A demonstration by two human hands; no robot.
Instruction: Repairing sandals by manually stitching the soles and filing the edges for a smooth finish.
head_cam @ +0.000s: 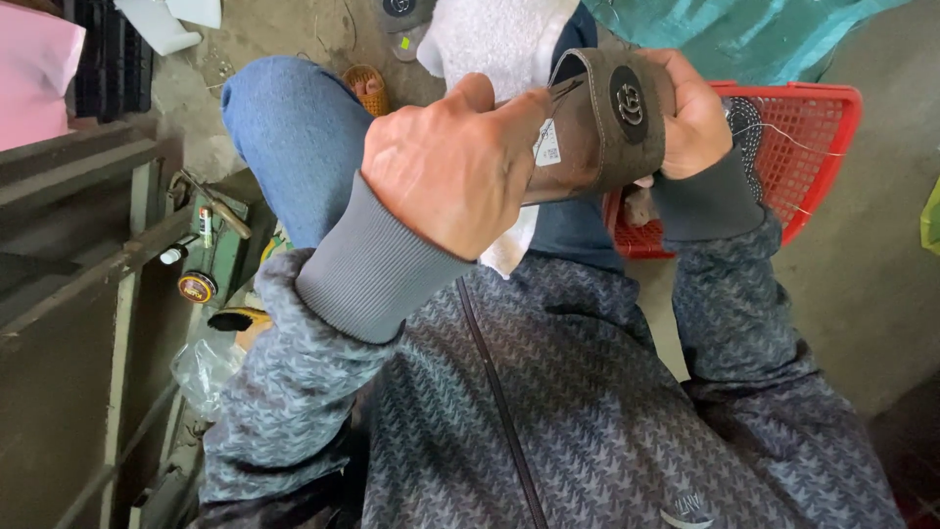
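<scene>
I hold a brown slide sandal (597,127) up in front of my chest, sole side toward my body, its wide strap bearing a round dark emblem. My left hand (455,167) is closed around the sandal's left part, the thumb pressing near a small white sticker on the sole edge. My right hand (695,113) grips the strap end on the right, fingers curled behind it. A white towel (490,44) lies over my knee behind the sandal. Thin thread (783,132) trails off near my right hand.
A red plastic basket (822,147) sits on the floor at right. My blue-jeaned knee (294,127) rises at upper left. A green metal stand (211,245) with small tubes and a round tin stands at left. A teal tarp (744,34) lies at the top.
</scene>
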